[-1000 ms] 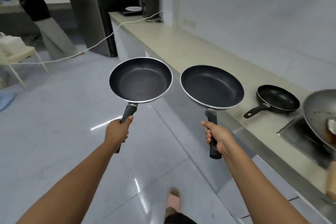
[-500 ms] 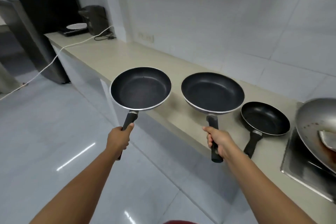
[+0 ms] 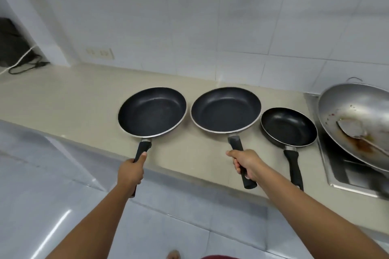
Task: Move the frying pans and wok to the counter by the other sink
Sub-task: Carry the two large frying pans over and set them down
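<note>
Black non-stick coats all three frying pans in the head view, the only view there is. The left hand (image 3: 131, 171) has its fingers closed around the handle of the left pan (image 3: 152, 111), thumb laid along the top. The right hand (image 3: 246, 163) grips the handle of the middle pan (image 3: 225, 109) the same way, with the handle's end sticking out below the fist. Both pans sit over the beige tabletop (image 3: 73, 99), rims close together but not touching; whether their bases already rest on it or hang just above cannot be told.

A small pan (image 3: 288, 126) lies on the tabletop just right of the middle pan, ungripped, its handle reaching past the front edge. Beyond it a steel wok (image 3: 353, 115) leans in the sink (image 3: 336, 176), tilted, with a spatula (image 3: 351, 129) and brown residue inside.

The step in hand looks like setting the two held pans down. To do it well, each pan should come down flat, base first, so neither rocks or scrapes. The middle pan needs watching on its right, where the small pan's rim is near; a slight drift would knock them together. Fingers are best loosened only once each pan bears its own weight, since the handles overhang the edge and could tip a pan set too far forward. Pushing both a little toward the wall would help. Most of the task looks done.
</note>
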